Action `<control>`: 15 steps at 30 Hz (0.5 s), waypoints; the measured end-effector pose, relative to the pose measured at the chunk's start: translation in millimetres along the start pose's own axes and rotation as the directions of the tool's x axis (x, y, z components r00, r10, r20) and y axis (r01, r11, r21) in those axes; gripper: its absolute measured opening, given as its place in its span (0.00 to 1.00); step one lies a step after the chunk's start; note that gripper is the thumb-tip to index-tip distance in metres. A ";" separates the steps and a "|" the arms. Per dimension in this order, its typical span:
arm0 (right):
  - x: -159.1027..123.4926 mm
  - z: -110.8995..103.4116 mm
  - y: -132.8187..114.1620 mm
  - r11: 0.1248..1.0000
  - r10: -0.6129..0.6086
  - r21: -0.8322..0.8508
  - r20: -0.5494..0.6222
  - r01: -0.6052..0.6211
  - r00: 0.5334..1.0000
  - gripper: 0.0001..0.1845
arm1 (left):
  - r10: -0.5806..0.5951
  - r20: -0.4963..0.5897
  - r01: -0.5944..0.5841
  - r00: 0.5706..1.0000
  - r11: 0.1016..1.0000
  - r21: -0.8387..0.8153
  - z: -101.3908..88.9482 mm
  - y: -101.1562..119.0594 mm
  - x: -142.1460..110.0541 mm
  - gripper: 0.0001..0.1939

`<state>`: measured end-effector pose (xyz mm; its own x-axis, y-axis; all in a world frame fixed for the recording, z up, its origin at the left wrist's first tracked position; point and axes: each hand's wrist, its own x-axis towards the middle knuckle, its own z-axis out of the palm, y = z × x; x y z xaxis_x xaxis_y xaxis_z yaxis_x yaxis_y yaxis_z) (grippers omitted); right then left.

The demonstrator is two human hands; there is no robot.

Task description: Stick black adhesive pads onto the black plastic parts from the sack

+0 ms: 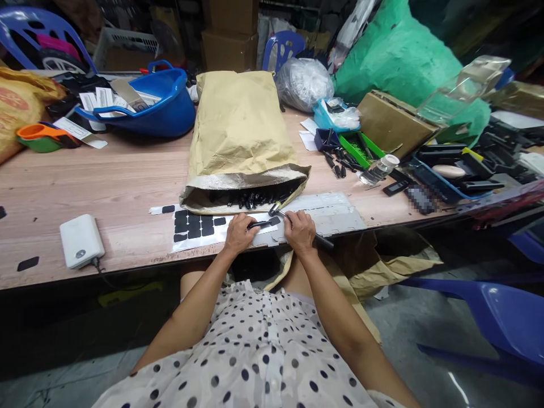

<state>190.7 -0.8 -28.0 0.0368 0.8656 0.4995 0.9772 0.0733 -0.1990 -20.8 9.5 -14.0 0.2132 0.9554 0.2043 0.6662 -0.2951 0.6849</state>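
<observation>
My left hand (240, 233) pinches a slim black piece (264, 223), flat against the grey board (340, 212) at the table's front edge. Wrapped around a small hammer (275, 209) is my right hand (301, 232). The hammer's shiny metal head is just above the black piece, and its dark handle sticks out below my fist. Whether the head touches the piece, I cannot tell. Left of my hands lies a white sheet (193, 243) with several black rounded stickers. Behind them a tan paper sack (242, 130) lies on its side, its mouth showing many black parts.
A white power bank (81, 242) with a cable rests at left. Behind it stands a blue basin (170, 107) with cards in it. On the right are a green tray (361, 148), a clear bottle (380, 169) and a blue basket (459, 192) of black items.
</observation>
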 end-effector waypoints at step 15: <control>-0.6 -3.2 -3.9 1.000 0.025 0.001 0.047 -0.025 0.999 0.12 | 0.096 0.003 -0.096 0.995 0.995 0.028 -9.0 10.4 -11.7 0.11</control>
<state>187.5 -3.2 -24.8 0.0510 0.8896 0.4538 0.9758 0.0523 -0.2122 -22.9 -4.7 -2.9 0.2779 0.9228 0.2668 0.6626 -0.3852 0.6423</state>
